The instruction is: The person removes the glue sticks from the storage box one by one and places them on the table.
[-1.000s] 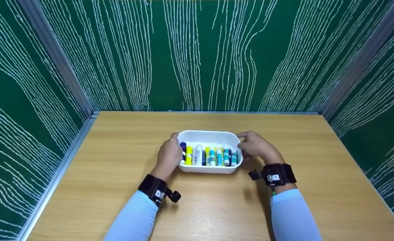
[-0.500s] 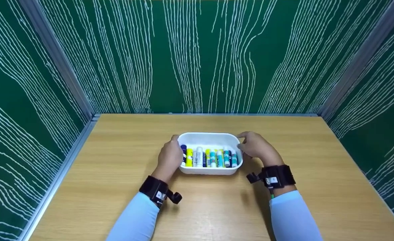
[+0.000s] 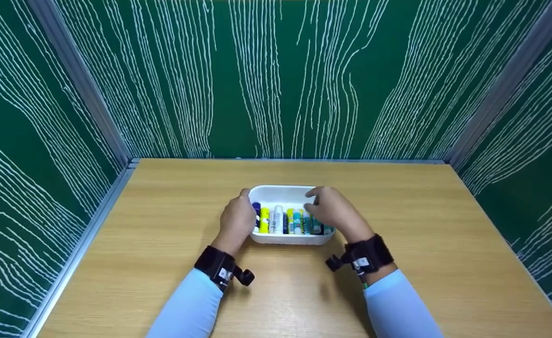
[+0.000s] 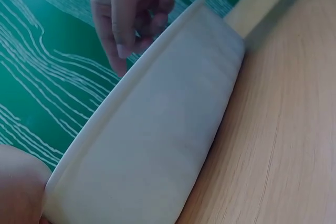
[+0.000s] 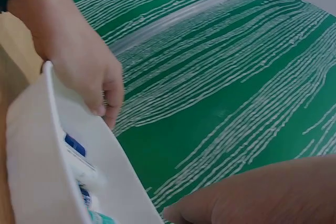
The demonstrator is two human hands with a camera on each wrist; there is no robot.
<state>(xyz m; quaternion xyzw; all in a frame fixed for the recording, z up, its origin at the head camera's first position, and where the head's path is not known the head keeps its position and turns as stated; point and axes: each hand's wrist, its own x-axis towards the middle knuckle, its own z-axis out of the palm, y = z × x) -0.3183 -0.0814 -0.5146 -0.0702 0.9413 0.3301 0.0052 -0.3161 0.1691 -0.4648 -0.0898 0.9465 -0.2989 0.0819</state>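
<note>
A white plastic tub [image 3: 290, 239] stands on the wooden table, holding a row of several glue sticks [image 3: 278, 219] in yellow, white, teal and dark blue. One with a purple cap [image 3: 256, 209] lies at the row's left end. My left hand [image 3: 238, 216] grips the tub's left end, and in the right wrist view the left hand [image 5: 79, 56] hooks over the rim. Over the tub's right part hovers my right hand [image 3: 337, 211], covering some glue sticks. In the left wrist view the right hand [image 4: 131, 11] points downward with thumb and forefinger apart, holding nothing visible.
The wooden table [image 3: 163, 281] extends around the tub. Green panels with white wavy lines [image 3: 276, 94] stand at the back and both sides, joined by metal posts [image 3: 81, 80]. Black straps with small cameras [image 3: 367, 256] sit on both wrists.
My right hand has let go of the tub's right end and moved left over the glue sticks. The left hand and the tub stay in place.
</note>
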